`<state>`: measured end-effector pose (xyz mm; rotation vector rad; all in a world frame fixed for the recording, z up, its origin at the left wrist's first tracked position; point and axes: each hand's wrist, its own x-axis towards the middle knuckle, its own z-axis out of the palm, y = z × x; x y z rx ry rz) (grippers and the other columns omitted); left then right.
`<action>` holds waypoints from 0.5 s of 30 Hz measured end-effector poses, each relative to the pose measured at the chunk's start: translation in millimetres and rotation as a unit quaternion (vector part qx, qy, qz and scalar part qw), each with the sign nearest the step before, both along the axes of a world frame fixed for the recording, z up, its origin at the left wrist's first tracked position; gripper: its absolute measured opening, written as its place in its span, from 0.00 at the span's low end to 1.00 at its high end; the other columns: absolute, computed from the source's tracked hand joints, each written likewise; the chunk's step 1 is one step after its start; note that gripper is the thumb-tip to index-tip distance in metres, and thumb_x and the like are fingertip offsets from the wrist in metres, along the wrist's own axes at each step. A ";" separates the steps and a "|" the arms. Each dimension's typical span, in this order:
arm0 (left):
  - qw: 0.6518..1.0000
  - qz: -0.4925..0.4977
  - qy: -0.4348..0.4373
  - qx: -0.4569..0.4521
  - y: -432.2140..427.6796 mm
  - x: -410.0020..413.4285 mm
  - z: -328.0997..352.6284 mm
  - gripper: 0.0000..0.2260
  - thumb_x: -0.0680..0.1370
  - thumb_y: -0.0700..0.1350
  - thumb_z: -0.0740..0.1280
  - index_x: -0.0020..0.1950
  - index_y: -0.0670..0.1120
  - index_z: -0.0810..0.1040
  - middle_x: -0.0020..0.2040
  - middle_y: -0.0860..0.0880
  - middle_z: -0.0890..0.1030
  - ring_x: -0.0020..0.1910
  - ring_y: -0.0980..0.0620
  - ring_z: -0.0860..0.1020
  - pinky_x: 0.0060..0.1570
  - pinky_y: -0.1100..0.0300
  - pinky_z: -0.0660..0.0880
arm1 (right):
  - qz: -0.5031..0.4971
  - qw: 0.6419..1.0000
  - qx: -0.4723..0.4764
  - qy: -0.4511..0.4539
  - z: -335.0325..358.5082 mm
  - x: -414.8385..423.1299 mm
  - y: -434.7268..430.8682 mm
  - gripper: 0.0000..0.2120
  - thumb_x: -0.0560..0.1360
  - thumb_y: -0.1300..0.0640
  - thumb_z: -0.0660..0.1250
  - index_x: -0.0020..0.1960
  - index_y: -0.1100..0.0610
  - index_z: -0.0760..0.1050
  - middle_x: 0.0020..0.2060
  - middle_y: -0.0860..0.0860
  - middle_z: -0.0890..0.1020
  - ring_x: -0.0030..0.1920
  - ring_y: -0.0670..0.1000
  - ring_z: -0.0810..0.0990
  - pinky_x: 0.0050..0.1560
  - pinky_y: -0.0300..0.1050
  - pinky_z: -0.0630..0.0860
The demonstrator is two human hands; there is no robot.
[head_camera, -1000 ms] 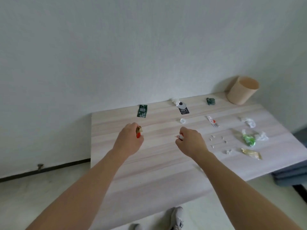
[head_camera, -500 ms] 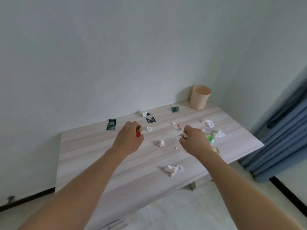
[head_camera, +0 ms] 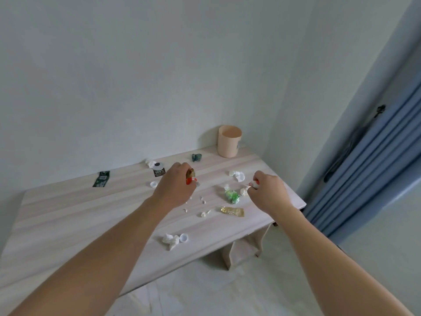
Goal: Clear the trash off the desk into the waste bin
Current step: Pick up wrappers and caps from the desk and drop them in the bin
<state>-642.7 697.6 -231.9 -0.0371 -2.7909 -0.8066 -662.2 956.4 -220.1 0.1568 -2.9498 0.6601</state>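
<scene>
My left hand [head_camera: 175, 187] grips a crumpled red-and-brown wrapper [head_camera: 191, 176] above the middle of the pale wooden desk [head_camera: 68, 215]. Over the desk's right side, my right hand [head_camera: 268, 193] pinches a small white-and-red wrapper [head_camera: 253, 184]. The beige waste bin [head_camera: 229, 144] stands upright in the far right corner of the desk, beyond both hands. Litter lies around: a green wrapper [head_camera: 232, 195], a gold wrapper [head_camera: 232, 211], white tissue wads [head_camera: 171, 240], a white cap [head_camera: 184, 237], small white scraps [head_camera: 205, 213].
A dark green packet [head_camera: 102, 179] and a black label [head_camera: 159, 171] lie near the wall, a dark green crumpled piece [head_camera: 196, 157] sits beside the bin. White tissue [head_camera: 237, 175] lies at the right. Blue curtains [head_camera: 373, 165] hang right of the desk.
The view has swung right. Both hands, holding their wrappers, have travelled right across the desk toward the bin; the right hand is now past the green wrapper.
</scene>
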 end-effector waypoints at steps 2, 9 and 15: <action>1.000 0.000 0.001 0.002 9.8 -9.5 2.1 0.07 0.75 0.46 0.66 0.50 0.45 0.73 0.46 0.47 0.73 0.41 0.49 0.74 0.41 0.56 0.72 | -0.004 1.000 -0.002 -0.006 1.4 -11.2 12.7 0.04 0.72 0.58 0.61 0.41 0.60 0.70 0.33 0.55 0.75 0.32 0.53 0.68 0.31 0.45 0.66; 1.000 0.003 -0.001 0.007 33.6 -67.7 -7.5 0.07 0.75 0.47 0.66 0.46 0.46 0.71 0.43 0.48 0.73 0.40 0.49 0.73 0.39 0.56 0.70 | -0.007 1.000 -0.001 0.001 0.1 -68.8 34.4 0.06 0.72 0.57 0.62 0.38 0.58 0.68 0.32 0.54 0.75 0.33 0.54 0.69 0.30 0.43 0.65; 0.999 0.002 0.017 0.034 53.5 -154.4 -16.9 0.06 0.75 0.47 0.66 0.45 0.47 0.70 0.42 0.49 0.72 0.39 0.50 0.72 0.38 0.59 0.66 | -0.011 0.999 0.036 0.007 3.6 -150.5 59.2 0.10 0.72 0.56 0.62 0.34 0.55 0.63 0.29 0.52 0.72 0.31 0.55 0.69 0.26 0.42 0.59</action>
